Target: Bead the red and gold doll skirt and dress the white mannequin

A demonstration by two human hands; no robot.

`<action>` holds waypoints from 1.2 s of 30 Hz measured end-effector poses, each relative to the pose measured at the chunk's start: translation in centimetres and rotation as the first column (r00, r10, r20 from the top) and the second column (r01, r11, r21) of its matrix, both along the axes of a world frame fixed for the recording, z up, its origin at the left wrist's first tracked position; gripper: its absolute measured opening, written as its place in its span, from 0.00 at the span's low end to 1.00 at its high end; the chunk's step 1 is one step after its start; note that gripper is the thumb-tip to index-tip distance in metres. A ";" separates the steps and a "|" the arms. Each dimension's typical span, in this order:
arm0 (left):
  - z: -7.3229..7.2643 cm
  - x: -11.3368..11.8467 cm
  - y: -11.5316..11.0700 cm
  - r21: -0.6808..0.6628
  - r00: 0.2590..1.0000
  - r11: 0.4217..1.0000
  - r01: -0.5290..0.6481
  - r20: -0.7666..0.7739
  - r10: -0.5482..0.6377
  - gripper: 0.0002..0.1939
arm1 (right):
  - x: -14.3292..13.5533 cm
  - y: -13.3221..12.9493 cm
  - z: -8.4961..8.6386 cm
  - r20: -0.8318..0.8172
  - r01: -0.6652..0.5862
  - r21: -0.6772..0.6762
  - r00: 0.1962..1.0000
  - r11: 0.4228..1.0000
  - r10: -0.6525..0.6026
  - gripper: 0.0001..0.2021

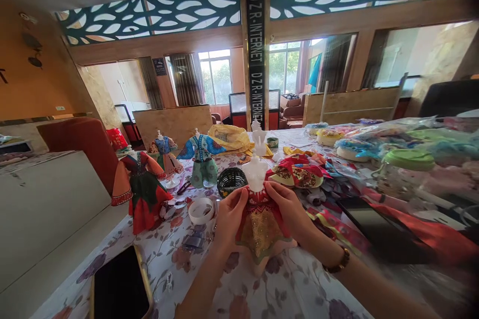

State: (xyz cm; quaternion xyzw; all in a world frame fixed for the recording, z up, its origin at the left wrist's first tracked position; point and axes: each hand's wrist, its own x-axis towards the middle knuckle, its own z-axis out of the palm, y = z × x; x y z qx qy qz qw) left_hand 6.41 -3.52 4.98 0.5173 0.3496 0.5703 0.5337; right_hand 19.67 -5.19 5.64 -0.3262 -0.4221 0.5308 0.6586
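Observation:
A small white mannequin (pixel 256 172) stands upright in front of me, its bare bust rising above a red doll dress (pixel 258 219) with a gold front panel and green edging. My left hand (pixel 231 214) pinches the top edge of the dress on its left side. On the other side, my right hand (pixel 287 207) grips the same edge between thumb and fingers. Both sets of fingers sit just below the mannequin's shoulders. Behind my left hand is a dark woven basket (pixel 232 182), and a white tape roll (pixel 201 211) lies to its left.
Dressed doll mannequins in red (pixel 144 184), patterned (pixel 163 149) and blue (pixel 202 154) outfits stand left. A phone (pixel 119 284) lies front left. At right are a dark tablet (pixel 377 224), fabric pieces (pixel 299 169) and a green-lidded jar (pixel 406 167). Another white mannequin (pixel 259 137) stands behind.

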 end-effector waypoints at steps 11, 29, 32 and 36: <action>-0.3 -0.5 1.3 -0.071 0.993 0.995 0.073 0.102 -0.066 0.26 | 1.0 0.8 -0.4 0.052 -0.025 -0.022 0.998 0.999 0.026 0.17; 1.1 -0.9 0.1 0.272 0.957 0.944 -0.188 -0.165 0.238 0.05 | 1.6 -0.6 0.4 0.448 0.275 0.246 0.818 0.929 -0.361 0.08; 1.2 -0.9 0.1 0.295 0.951 0.938 -0.180 -0.192 0.243 0.05 | 1.6 -0.5 0.6 0.485 0.266 0.266 0.794 0.926 -0.367 0.07; 1.5 -1.0 0.0 0.317 0.940 0.932 -0.173 -0.231 0.253 0.05 | 1.6 -0.5 1.1 0.533 0.264 0.300 0.750 0.917 -0.391 0.06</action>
